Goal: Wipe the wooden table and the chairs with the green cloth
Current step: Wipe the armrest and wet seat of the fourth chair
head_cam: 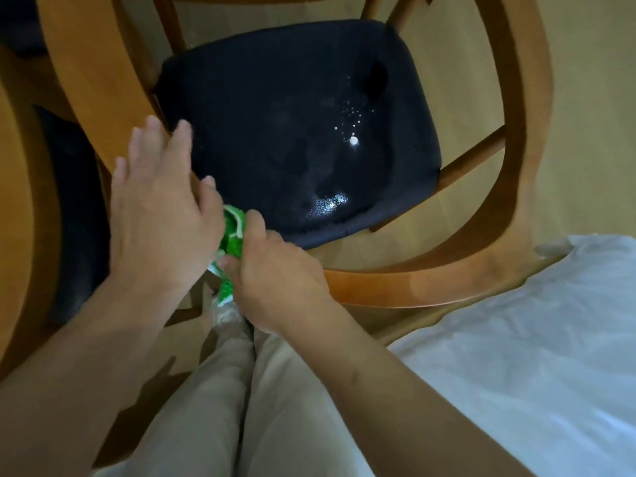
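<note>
A wooden chair (406,285) with a curved back rail and a dark blue seat cushion (292,132) stands right below me. My right hand (275,277) grips the green cloth (231,235) against the near left part of the rail. My left hand (158,215) lies flat with straight fingers on the rail's left side, just beside the cloth. Most of the cloth is hidden between the two hands. The wooden table (15,215) shows only as a curved edge at the far left.
Wet droplets and a shiny wet patch (327,203) sit on the cushion. A white sheet or bedding (516,356) fills the lower right. My legs in light trousers (241,407) stand behind the chair. A second dark-seated chair (75,215) is tucked at the left.
</note>
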A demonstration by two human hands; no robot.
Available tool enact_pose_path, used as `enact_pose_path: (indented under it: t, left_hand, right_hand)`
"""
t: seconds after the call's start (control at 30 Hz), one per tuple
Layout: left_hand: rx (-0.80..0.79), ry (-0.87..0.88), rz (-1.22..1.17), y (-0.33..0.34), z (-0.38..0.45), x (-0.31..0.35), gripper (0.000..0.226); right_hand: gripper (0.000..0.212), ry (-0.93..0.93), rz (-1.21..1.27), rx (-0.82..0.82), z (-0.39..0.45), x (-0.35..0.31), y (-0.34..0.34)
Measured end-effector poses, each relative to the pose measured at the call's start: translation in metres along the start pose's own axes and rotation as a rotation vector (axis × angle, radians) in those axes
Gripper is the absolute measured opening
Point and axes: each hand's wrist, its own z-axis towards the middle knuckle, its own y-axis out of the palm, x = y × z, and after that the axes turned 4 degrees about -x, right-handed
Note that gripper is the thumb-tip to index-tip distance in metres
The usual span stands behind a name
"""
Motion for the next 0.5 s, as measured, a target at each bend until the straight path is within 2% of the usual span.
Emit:
enact_pose_path:
  t: [0.1,0.17,0.23,0.3,0.4,0.47,0.5]
  left_hand:
    - [-0.179,-0.095,0.184,-0.001,-0.006,-0.011,0.064]
    - [-0.226,-0.082,0.24,-0.001,-0.016,-0.01,0.062]
    - [-0.244,-0.062,0.261,-0.002,-0.025,-0.008,0.06]
    - [-0.268,-0.033,0.235,-0.001,-0.031,-0.006,0.058]
    - [-0.327,0.027,0.184,0.003,-0.041,-0.003,0.059]
    - [-0.338,0.056,0.051,0.002,-0.048,-0.003,0.063]
    - [-0.294,0.039,-0.072,0.001,-0.05,-0.005,0.063]
  right_hand:
    - [0.033,0.022,0.051,0.012,0.002,-0.002,-0.002]
    - [0.032,0.048,-0.086,-0.062,0.0,0.01,-0.014]
    - [0.039,0.092,-0.239,-0.176,-0.005,0.024,-0.028]
    - [0.045,0.132,-0.27,-0.207,-0.012,0.032,-0.033]
    - [0.049,0.075,-0.298,-0.108,-0.019,0.027,-0.022]
    - [0.061,0.004,-0.281,-0.055,-0.014,0.016,-0.008]
    - [0.065,-0.016,-0.213,-0.037,-0.008,0.01,-0.003]
